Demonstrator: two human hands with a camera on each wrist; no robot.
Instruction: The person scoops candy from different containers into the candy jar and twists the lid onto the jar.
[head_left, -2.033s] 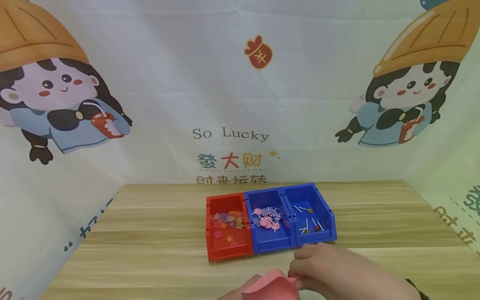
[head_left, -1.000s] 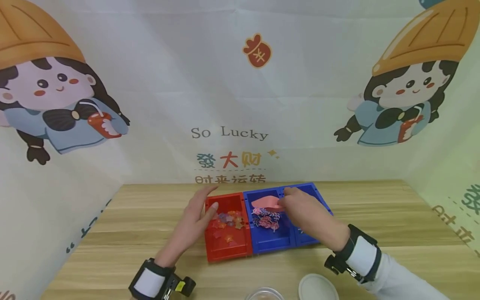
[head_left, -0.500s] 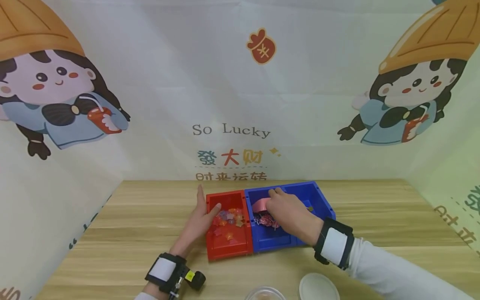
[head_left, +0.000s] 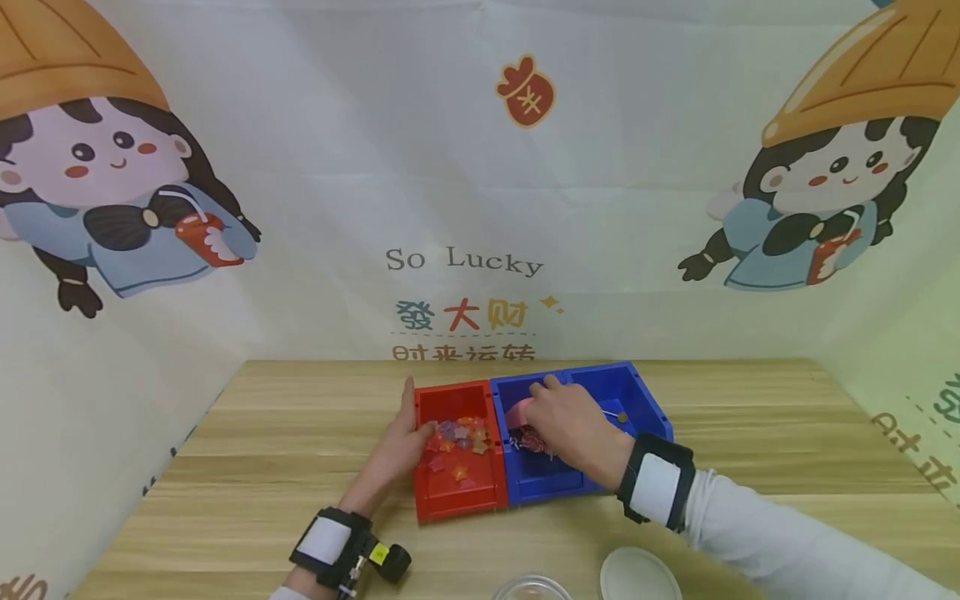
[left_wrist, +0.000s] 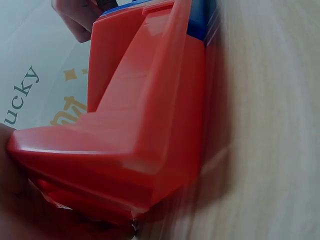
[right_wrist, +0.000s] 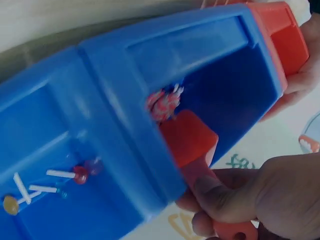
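Observation:
With thumb over the rim and fingers along the outside, my left hand [head_left: 397,450] grips the left wall of the red bin [head_left: 461,500]. Translucent star-shaped pieces [head_left: 463,435] lie in that bin. My right hand [head_left: 573,423] holds a pink scoop [head_left: 517,413] by its handle, thumb on top, as the right wrist view shows. The scoop's bowl [right_wrist: 189,137] is down inside the middle blue bin [head_left: 543,486], against pink-and-white swirl candies [right_wrist: 164,105]. My hand and the scoop hide part of those candies.
The right blue bin [head_left: 611,383] adjoins the middle one and holds small ball lollipops [right_wrist: 80,174] on white sticks. Near the front edge stand a clear round container [head_left: 532,588], cut off by the frame, and a white round lid [head_left: 639,575]. A printed cloth hangs behind the wooden table [head_left: 300,433].
Both hands went from the front of the table to the bins. My right hand lowered the scoop among the swirl candies. My left thumb closed over the red bin's wall.

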